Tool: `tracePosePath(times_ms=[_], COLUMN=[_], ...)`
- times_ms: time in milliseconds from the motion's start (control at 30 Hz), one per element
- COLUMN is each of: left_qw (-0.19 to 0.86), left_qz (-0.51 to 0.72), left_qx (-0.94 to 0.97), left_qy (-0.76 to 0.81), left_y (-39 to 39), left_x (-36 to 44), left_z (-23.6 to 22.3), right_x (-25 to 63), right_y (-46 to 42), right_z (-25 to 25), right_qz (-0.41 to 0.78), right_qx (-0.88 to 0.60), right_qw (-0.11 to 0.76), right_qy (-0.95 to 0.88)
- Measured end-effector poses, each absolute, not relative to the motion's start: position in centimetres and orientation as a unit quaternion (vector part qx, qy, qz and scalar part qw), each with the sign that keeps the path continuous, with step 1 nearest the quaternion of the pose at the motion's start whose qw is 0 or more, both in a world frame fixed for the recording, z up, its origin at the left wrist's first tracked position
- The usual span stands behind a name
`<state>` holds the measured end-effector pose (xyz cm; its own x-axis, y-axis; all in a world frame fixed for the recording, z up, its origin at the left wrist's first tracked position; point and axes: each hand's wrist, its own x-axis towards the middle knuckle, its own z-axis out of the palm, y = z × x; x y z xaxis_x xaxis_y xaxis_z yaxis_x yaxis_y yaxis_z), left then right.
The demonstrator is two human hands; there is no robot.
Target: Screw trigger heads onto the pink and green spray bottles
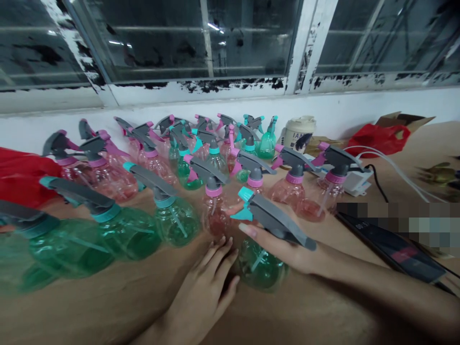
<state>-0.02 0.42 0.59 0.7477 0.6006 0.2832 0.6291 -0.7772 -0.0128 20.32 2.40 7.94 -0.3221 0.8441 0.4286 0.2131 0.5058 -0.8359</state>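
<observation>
My right hand (287,247) is closed around the neck of a green spray bottle (264,268), its thumb stretched across below the turquoise trigger. The bottle's grey sprayer head points to the left, and the base seems to stand on the table, tilted slightly. To its left, my left hand (206,287) lies with fingers extended and holds nothing. Its fingertips come near the foot of a pink spray bottle (214,211) with a grey and pink head. Another green spray bottle (177,223) stands left of that one. Some fingers of my right hand are hidden behind the bottle.
Several pink and green spray bottles crowd the back of the brown table (136,297), below a window. A white paper cup (299,132), a red plastic bag (377,138), white cables and a phone (398,254) are on the right. Red plastic (27,177) lies at left.
</observation>
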Motion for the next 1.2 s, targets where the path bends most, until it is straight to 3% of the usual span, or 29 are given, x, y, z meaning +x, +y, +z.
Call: tracePosePath(times_ms=[1000,1200], left_qw=[0.030,0.001], left_qz=[-0.146,-0.156], left_qx=[-0.929,-0.919], left_qy=[-0.339,-0.361], left_y=[0.46,0.28], left_x=[-0.15,-0.21], left_z=[0.75,0.58], right_x=[20.31,20.22], right_y=[1.91,2.05], right_z=[8.06,7.82], right_qz=[0.314,0.289], right_qx=[-0.392,-0.370], right_qw=[0.453,0.491], right_qy=[-0.737,-0.734])
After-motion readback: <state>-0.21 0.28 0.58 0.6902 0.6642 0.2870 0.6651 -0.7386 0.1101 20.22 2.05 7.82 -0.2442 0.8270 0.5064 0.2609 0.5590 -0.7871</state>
